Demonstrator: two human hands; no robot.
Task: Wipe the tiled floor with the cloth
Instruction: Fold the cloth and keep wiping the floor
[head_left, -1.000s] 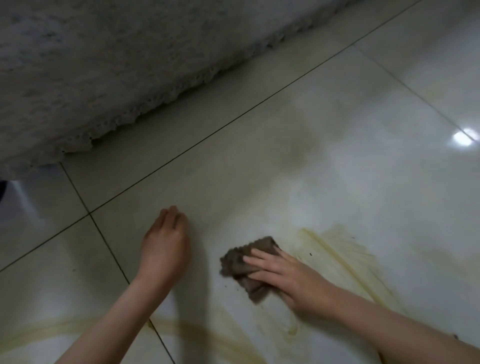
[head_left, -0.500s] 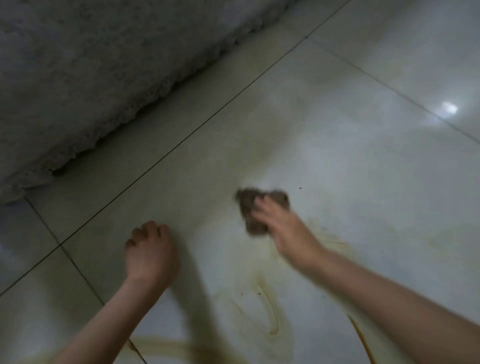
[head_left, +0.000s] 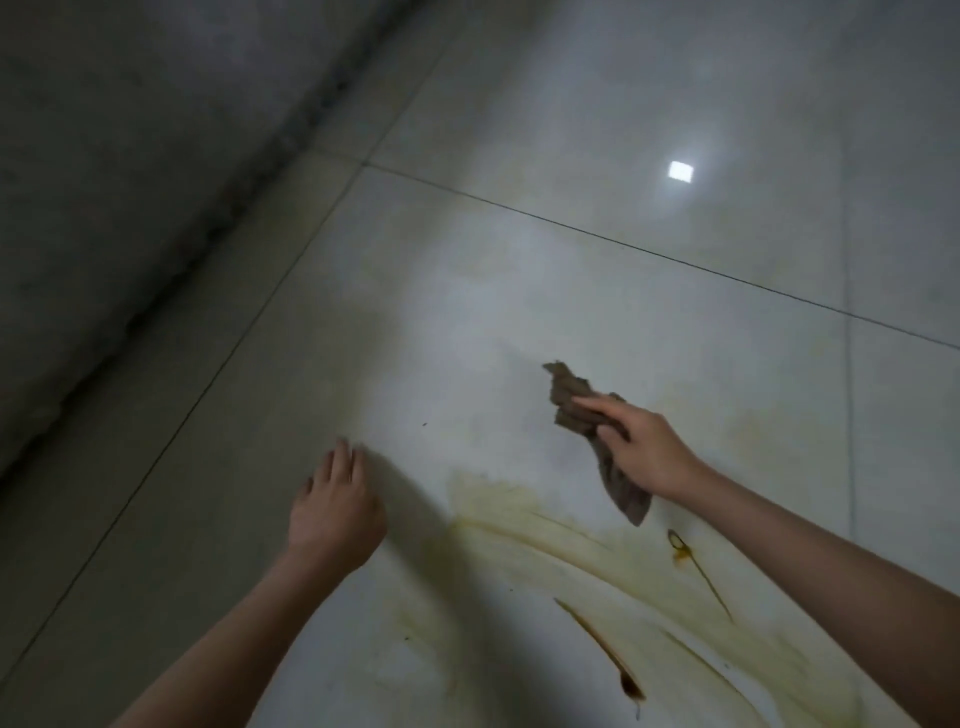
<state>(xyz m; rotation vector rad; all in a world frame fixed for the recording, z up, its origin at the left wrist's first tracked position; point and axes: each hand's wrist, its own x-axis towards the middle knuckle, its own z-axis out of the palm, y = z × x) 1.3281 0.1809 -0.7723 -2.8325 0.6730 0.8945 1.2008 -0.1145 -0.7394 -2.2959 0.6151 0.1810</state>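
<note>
Head view. We record a glossy, pale tiled floor (head_left: 519, 270) crossed by thin dark grout lines (head_left: 675, 262), with a small bright square light reflection (head_left: 681, 171) on the far tile. The crumpled brown cloth (head_left: 571, 410) sits right of centre, above a broad yellowish smear (head_left: 561, 545). The right hand (head_left: 644, 449) grips the cloth: the forefinger lies along its top and the other fingers curl round its middle, so that one end sticks out past the fingertips and the other hangs below the palm. We cannot tell whether the cloth touches the tile. The left hand (head_left: 337, 512) is to the left, well apart from the cloth, with fingers straight and close together, holding nothing. A dark brown streak (head_left: 605, 649) runs through the smear. A blurred grey surface (head_left: 104, 156) fills the upper left
</note>
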